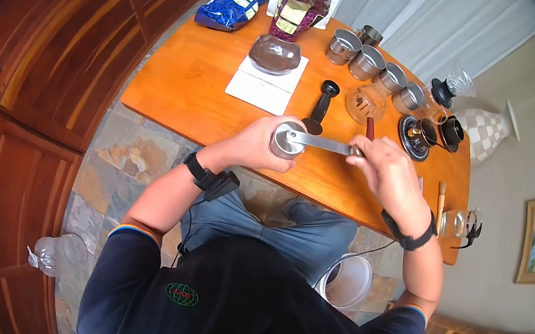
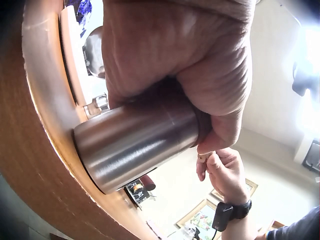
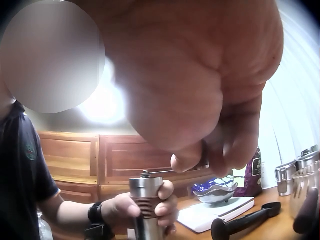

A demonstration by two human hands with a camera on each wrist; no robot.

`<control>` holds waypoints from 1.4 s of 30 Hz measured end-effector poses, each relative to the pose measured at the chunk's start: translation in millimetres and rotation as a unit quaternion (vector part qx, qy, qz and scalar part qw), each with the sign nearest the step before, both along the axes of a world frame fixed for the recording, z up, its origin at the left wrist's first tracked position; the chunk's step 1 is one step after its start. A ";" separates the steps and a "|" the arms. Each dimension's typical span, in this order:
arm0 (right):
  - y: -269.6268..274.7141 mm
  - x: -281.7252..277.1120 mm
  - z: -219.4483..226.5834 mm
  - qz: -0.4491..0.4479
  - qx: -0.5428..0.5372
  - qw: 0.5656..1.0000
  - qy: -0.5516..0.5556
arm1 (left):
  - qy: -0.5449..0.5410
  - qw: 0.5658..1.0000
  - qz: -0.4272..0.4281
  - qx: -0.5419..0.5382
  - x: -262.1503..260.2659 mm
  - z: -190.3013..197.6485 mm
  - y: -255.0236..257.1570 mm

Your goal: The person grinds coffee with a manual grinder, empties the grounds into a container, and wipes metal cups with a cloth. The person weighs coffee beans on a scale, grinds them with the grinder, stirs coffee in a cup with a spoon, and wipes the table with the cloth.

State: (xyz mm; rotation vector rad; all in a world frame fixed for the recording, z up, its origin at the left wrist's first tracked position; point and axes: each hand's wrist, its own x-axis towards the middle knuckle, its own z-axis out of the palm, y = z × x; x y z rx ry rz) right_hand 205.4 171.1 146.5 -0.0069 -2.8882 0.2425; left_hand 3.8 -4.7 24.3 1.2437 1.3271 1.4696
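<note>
A steel hand coffee grinder (image 1: 287,144) is held over the table's near edge, with my left hand (image 1: 257,144) wrapped round its body. In the right wrist view, a ribbed brown band (image 3: 146,206) circles the grinder under the fingers. The smooth lower cylinder (image 2: 137,145) shows in the left wrist view. From the grinder's top a flat metal crank arm (image 1: 328,145) reaches out to the right. My right hand (image 1: 390,168) grips the knob at its far end, the fingers hiding most of that knob. A black scoop (image 1: 321,106) lies just beyond the grinder.
Behind the scoop, a brown dish (image 1: 276,53) sits on a white scale (image 1: 260,90). Several steel cups (image 1: 368,62) and a glass server (image 1: 365,105) stand at the back right. Blue (image 1: 235,4) and purple (image 1: 302,6) bags stand at the back. A white bin (image 1: 352,283) is on the floor.
</note>
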 end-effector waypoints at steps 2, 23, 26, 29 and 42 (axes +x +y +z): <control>-6.3 6.5 -0.4 0.012 0.006 1.000 0.008 | 0.003 1.000 0.004 0.001 -0.3 -0.1 0.8; -57.9 9.5 6.2 0.208 0.019 0.977 -0.031 | 0.016 0.998 -0.002 0.053 -4.9 -5.0 3.8; -66.5 -3.5 9.2 0.248 0.026 0.967 -0.042 | 0.018 0.998 -0.004 0.064 -6.4 -3.2 5.3; -76.8 -16.2 7.9 0.274 0.022 0.960 -0.048 | 0.035 0.998 0.006 0.056 -6.4 -5.9 4.9; -104.3 -78.1 14.2 0.317 0.141 0.938 0.001 | 0.064 0.998 0.001 0.015 -17.7 1.6 6.5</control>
